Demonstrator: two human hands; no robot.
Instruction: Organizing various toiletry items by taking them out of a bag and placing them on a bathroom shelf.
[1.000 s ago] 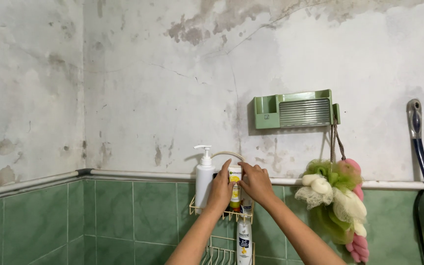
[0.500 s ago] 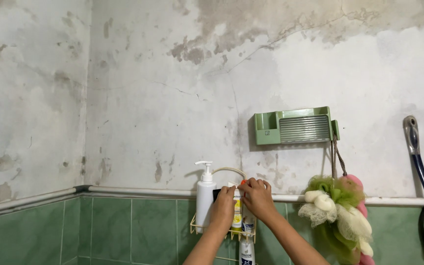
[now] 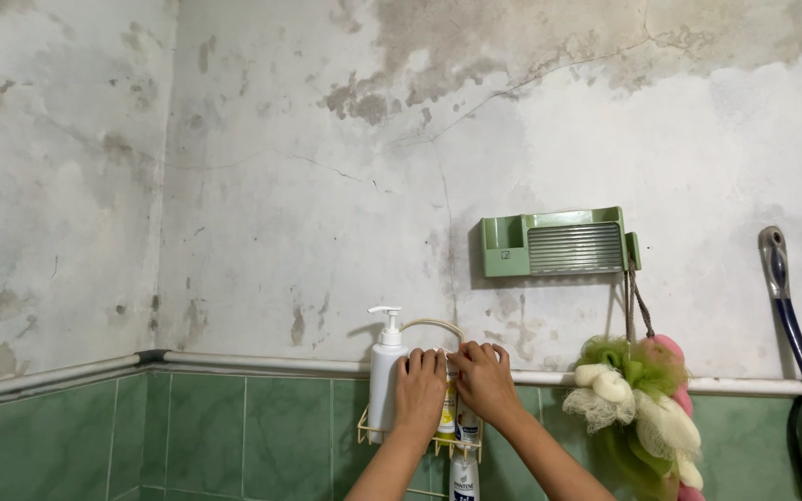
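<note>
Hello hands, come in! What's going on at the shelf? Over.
Left hand and right hand both on the yellow tube in the wire rack. White pump bottle beside it. Grip hidden. Over.

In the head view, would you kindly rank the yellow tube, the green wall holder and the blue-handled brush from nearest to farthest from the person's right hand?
1. Yellow tube: under the fingers of the right hand.
2. Green wall holder: up and to the right.
3. Blue-handled brush: far right edge.
</note>
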